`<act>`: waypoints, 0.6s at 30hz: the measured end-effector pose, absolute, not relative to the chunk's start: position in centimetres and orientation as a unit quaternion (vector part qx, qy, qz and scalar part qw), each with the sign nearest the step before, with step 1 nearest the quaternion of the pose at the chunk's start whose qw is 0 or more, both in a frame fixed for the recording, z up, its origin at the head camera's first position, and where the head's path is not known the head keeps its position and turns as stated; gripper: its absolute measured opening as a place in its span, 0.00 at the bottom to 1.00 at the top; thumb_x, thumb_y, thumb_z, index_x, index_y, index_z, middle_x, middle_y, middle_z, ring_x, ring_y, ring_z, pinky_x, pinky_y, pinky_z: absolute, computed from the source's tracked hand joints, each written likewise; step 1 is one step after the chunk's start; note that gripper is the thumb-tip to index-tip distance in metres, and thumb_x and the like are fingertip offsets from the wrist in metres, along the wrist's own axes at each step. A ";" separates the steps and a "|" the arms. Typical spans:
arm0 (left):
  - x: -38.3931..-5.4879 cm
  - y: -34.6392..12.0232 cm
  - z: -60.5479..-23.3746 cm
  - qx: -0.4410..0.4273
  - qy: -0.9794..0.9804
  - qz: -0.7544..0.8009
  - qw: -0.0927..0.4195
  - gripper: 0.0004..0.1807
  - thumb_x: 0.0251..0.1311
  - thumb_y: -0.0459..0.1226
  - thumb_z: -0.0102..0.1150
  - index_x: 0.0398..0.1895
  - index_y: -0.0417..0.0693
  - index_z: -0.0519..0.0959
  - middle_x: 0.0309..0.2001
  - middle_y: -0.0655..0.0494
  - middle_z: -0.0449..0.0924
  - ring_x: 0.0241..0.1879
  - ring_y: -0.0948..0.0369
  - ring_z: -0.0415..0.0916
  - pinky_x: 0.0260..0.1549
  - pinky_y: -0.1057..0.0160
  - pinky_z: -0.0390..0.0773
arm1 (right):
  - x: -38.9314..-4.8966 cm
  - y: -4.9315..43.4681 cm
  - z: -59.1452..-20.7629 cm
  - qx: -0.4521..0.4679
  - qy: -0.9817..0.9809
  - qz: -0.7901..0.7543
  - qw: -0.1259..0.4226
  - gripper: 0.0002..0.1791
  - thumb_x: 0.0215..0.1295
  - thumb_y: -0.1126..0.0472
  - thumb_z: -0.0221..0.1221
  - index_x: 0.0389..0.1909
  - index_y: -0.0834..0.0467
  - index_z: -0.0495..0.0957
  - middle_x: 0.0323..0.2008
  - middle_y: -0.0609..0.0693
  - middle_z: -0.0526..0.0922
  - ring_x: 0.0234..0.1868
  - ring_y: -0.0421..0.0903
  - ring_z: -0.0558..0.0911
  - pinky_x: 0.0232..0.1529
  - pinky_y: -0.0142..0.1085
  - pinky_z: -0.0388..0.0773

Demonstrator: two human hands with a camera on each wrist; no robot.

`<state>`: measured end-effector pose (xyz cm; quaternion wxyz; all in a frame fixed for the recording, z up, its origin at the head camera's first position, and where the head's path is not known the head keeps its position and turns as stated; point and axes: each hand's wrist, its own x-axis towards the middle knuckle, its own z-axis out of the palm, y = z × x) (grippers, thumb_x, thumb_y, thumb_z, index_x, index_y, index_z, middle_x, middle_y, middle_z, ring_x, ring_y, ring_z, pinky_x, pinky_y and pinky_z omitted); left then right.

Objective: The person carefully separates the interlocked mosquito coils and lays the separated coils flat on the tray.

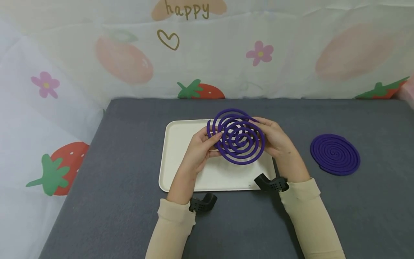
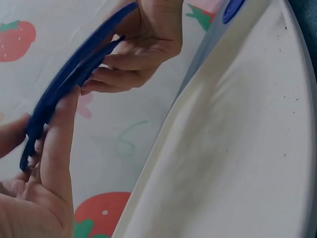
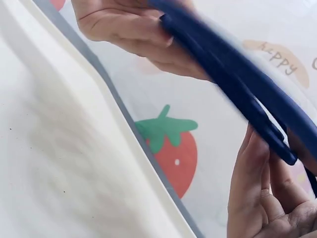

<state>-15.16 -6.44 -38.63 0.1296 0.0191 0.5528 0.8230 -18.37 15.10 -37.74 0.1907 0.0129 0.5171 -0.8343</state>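
Two overlapping purple mosquito coils [image 1: 239, 139], offset from each other with gaps between their turns, are held up over a cream tray [image 1: 233, 185]. On their left edge my left hand [image 1: 198, 147] pinches them, thumb on the near face and fingers behind. My right hand [image 1: 273, 138] grips the upper right edge, its fingertips partly hidden behind the turns. In the left wrist view the coils [image 2: 74, 74] appear edge-on as two thin layers spread apart. The right wrist view also has the layered coils [image 3: 237, 84] slanting between both hands.
A tightly wound purple mosquito coil [image 1: 335, 154] lies flat on the dark grey table [image 1: 113, 180], right of the tray. Behind the table hangs a printed cloth [image 1: 288, 43] with strawberries and flowers. Small dark specks dot the tray. A black camera mount sits on each wrist.
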 end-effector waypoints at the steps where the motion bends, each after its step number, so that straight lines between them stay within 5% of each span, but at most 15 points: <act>1: -15.2 -6.4 -38.7 0.018 0.556 0.821 0.126 0.06 0.67 0.29 0.48 0.45 0.37 0.71 0.30 0.55 0.83 0.26 0.62 0.83 0.24 0.66 0.82 | -18.4 15.1 -37.8 0.017 0.518 -0.834 0.189 0.13 0.70 0.66 0.51 0.31 0.56 0.83 0.28 0.50 0.84 0.27 0.42 0.83 0.28 0.31 0.81; 18: -15.6 -7.5 -38.6 -0.061 0.540 0.839 0.016 0.03 0.66 0.28 0.50 0.41 0.41 0.72 0.30 0.54 0.83 0.28 0.62 0.83 0.25 0.66 0.82 | -18.7 15.5 -38.1 -0.026 0.551 -0.803 0.225 0.13 0.68 0.71 0.51 0.32 0.55 0.83 0.30 0.50 0.83 0.29 0.43 0.82 0.33 0.32 0.82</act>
